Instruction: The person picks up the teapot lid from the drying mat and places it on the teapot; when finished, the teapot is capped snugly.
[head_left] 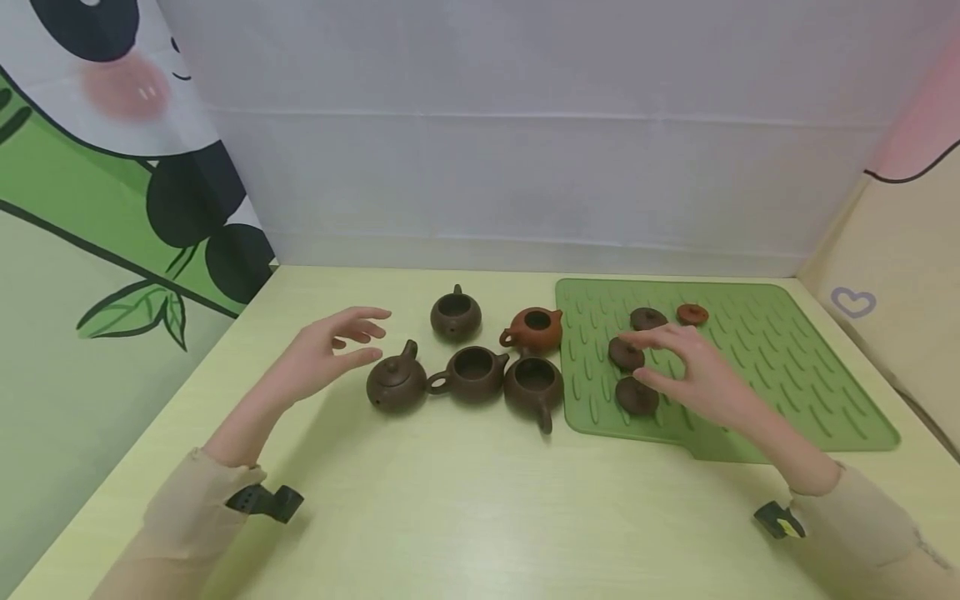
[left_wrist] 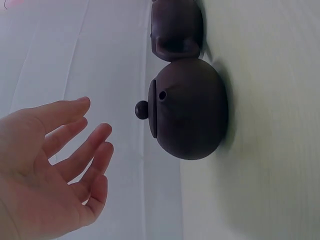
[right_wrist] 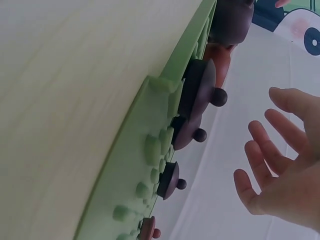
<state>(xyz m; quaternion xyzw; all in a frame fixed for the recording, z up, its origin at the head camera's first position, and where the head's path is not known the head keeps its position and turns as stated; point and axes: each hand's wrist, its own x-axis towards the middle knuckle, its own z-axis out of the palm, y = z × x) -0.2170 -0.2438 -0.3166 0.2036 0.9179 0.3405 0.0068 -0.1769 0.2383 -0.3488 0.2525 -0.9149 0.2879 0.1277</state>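
My left hand [head_left: 330,354], fingers loosely bent and holding nothing, hovers just left of a dark brown teapot [head_left: 397,385] that has its lid on. In the left wrist view a gap shows between the fingertips and the lid's round knob [left_wrist: 142,110]. My right hand [head_left: 693,371] is held over the green mat with nothing in its grasp. Below its thumb and forefinger lie dark lids, a middle one [head_left: 626,355] and a nearer one [head_left: 637,396]. The right wrist view shows that hand [right_wrist: 285,155] apart from the lids, their knobs pointing up.
Lidless dark teapots stand at the back [head_left: 456,315], in the middle [head_left: 474,375] and at the mat's edge [head_left: 534,387]. A reddish teapot [head_left: 536,331] is also lidless. Farther back on the ridged green mat [head_left: 795,367] are another dark lid [head_left: 648,319] and a reddish lid [head_left: 692,314].
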